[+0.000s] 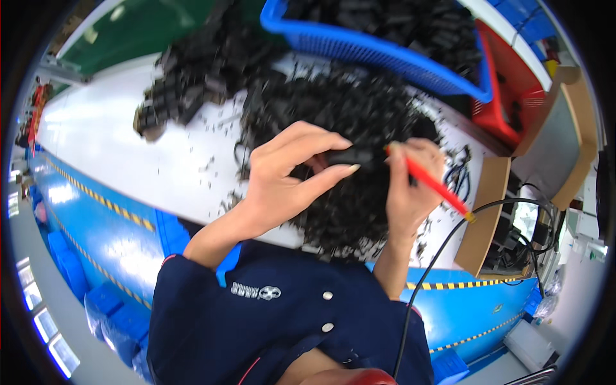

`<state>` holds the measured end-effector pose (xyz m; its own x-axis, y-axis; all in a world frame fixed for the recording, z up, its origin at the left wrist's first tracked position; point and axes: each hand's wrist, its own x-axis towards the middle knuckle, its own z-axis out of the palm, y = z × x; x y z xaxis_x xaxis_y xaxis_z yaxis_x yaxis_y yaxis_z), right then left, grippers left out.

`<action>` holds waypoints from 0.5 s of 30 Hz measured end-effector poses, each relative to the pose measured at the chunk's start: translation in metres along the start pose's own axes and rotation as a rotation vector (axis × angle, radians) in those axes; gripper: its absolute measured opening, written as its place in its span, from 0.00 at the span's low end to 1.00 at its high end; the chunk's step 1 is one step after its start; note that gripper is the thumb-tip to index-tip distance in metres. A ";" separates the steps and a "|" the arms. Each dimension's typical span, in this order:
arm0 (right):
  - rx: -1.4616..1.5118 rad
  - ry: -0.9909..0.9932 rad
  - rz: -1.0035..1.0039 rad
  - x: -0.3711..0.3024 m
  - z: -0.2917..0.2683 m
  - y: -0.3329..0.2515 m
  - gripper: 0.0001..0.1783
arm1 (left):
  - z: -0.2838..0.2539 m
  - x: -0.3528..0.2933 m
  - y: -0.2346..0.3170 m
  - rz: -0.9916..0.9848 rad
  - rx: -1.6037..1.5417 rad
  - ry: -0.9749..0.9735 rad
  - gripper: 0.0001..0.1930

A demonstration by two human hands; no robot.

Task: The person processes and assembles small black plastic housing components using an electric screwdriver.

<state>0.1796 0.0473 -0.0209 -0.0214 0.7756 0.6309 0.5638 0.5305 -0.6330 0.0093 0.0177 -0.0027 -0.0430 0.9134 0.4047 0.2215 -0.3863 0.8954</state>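
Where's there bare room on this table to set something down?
The table is barest at left, between the black clump, the pile and the near edge; crumbs fleck its right side. The middle is crowded: the pile fills it beneath left hand and right hand, up to the blue basket. Toward the carton, crumbs leave slivers.

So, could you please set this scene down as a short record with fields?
Left hand: holds a small black blocky part between thumb and fingers; its detail is blurred
Right hand: grips a slim red pen-like tool, yellow at the near end, far end close to the part
Work surface: long white table
Beneath the hands: broad heap of loose black pieces
Beyond the heap: blue perforated plastic basket, piled with black pieces
Right of that basket: red plastic basket
Near right: open brown cardboard box
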 end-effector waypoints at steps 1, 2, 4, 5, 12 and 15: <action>0.033 0.004 0.022 0.000 0.003 0.002 0.04 | -0.003 0.007 -0.006 -0.025 -0.035 -0.024 0.13; 0.033 -0.001 0.039 -0.002 0.004 0.001 0.03 | -0.008 0.014 -0.009 -0.058 -0.072 -0.054 0.13; 0.052 -0.007 0.059 -0.001 0.006 0.001 0.03 | -0.016 0.034 -0.018 -0.197 -0.302 -0.102 0.13; 0.061 -0.003 0.070 -0.001 0.005 -0.001 0.03 | -0.018 0.046 -0.019 -0.193 -0.316 -0.126 0.13; 0.106 0.030 0.057 -0.003 0.003 -0.005 0.02 | 0.008 0.139 -0.018 -0.006 -0.010 -0.074 0.08; 0.117 0.038 0.051 -0.004 0.003 0.000 0.02 | 0.017 0.180 -0.028 0.048 0.027 -0.086 0.08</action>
<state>0.1771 0.0452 -0.0242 0.0371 0.7904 0.6114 0.4634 0.5285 -0.7113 0.0120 0.1946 0.0422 0.0520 0.9022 0.4282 0.2480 -0.4270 0.8696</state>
